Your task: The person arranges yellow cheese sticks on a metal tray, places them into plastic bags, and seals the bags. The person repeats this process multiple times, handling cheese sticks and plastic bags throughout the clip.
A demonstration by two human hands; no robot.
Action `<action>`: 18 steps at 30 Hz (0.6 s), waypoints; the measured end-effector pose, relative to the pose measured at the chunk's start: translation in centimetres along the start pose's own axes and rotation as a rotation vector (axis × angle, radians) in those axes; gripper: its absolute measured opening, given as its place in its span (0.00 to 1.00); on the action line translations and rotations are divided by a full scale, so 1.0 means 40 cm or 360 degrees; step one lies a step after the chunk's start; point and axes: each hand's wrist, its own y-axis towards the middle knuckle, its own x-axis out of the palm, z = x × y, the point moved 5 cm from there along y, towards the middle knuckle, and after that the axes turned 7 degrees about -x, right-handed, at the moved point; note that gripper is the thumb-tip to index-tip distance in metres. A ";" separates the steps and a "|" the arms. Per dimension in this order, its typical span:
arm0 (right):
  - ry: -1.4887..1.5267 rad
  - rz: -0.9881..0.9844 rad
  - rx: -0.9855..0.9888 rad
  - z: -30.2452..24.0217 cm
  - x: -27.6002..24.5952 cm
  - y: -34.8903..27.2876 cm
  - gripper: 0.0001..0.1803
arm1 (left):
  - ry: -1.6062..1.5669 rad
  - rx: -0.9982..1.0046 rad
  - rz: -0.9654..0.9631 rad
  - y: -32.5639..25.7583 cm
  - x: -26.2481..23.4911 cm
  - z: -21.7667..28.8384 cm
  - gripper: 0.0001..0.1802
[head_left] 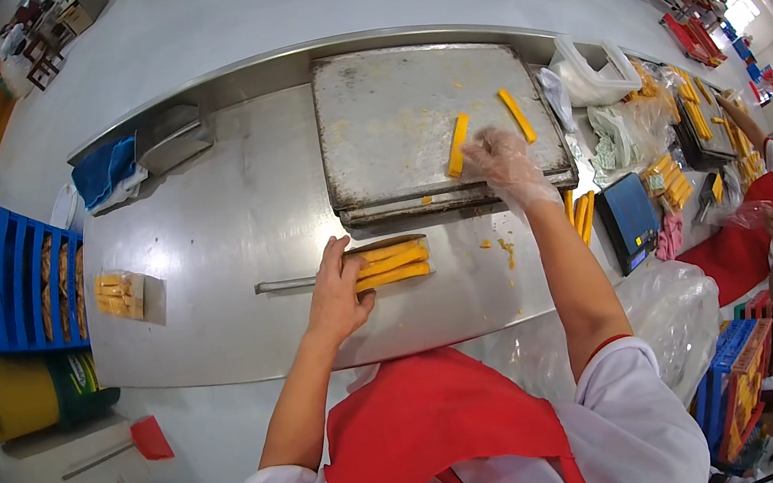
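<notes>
My left hand (pixel 335 288) is bare and curls around the left end of a small metal trough (pixel 391 241). Several yellow baked-looking sticks (pixel 393 268) lie side by side in it, and a thin metal handle (pixel 284 284) juts out to the left. My right hand (pixel 502 162), in a clear plastic glove, is over the front right of a worn metal baking tray (pixel 389 130). Its fingers are bunched at the right side of one yellow stick (pixel 458 141); their tips are partly hidden. A second yellow stick (pixel 517 115) lies farther right on the tray.
Crumbs (pixel 507 248) and loose sticks (pixel 584 213) lie right of the trough. A blue scale (pixel 630 218) stands beyond them. A packed bundle (pixel 122 295) sits at left, near blue crates (pixel 14 280). A co-worker in a red apron (pixel 747 250) is at right.
</notes>
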 end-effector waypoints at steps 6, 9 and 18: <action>-0.0735 0.0518 -0.0690 0.026 -0.011 0.079 0.18 | 0.0007 -0.0003 0.0027 0.001 0.004 0.010 0.28; -0.0721 0.0319 -0.0745 0.035 0.014 0.083 0.21 | -0.0009 -0.0037 0.0030 -0.006 0.004 0.003 0.28; -0.0239 0.0371 -0.0820 -0.005 0.017 0.027 0.19 | 0.0029 -0.0055 0.0007 -0.006 0.012 -0.001 0.29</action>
